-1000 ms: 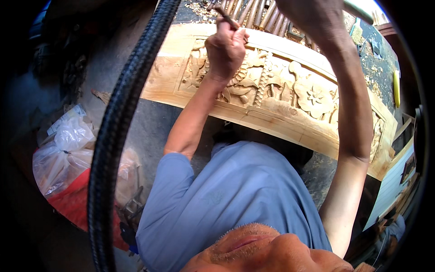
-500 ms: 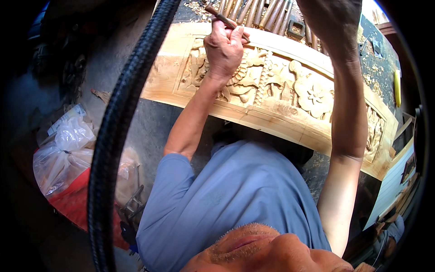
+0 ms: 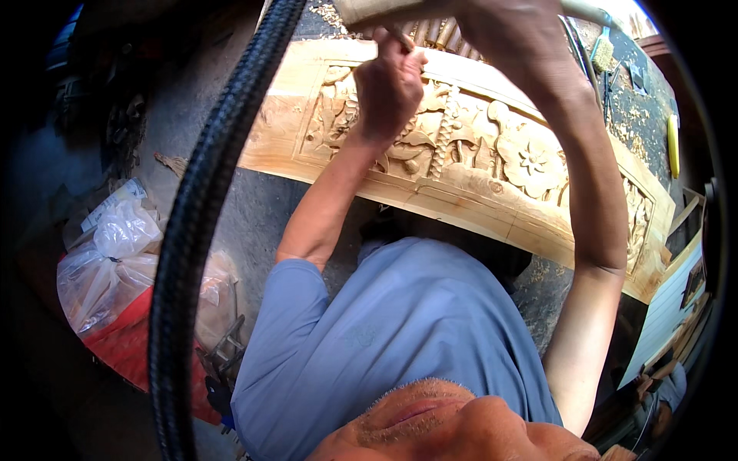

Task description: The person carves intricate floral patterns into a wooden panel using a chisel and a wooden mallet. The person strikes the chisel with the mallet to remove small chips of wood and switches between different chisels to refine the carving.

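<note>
My left hand (image 3: 388,92) is closed around a chisel (image 3: 401,38), held upright at the back edge of a long pale carved wooden panel (image 3: 538,165) with flowers, leaves and a rope-like band. My right hand (image 3: 511,34) grips a wooden mallet (image 3: 384,11) by its handle at the top of the view, its head just over the chisel's end. The chisel's tip is hidden by my left hand.
The dark workbench (image 3: 638,115) carries shavings, a row of carving tools (image 3: 438,31) behind the panel, a brush (image 3: 603,50) and a yellow object (image 3: 673,146). A black braided hose (image 3: 204,192) crosses at left. Plastic bags (image 3: 108,276) sit lower left.
My right hand has swung left with the mallet, bringing its head into view over the chisel. My left hand has shifted slightly right, and the chisel looks more upright than half a second ago.
</note>
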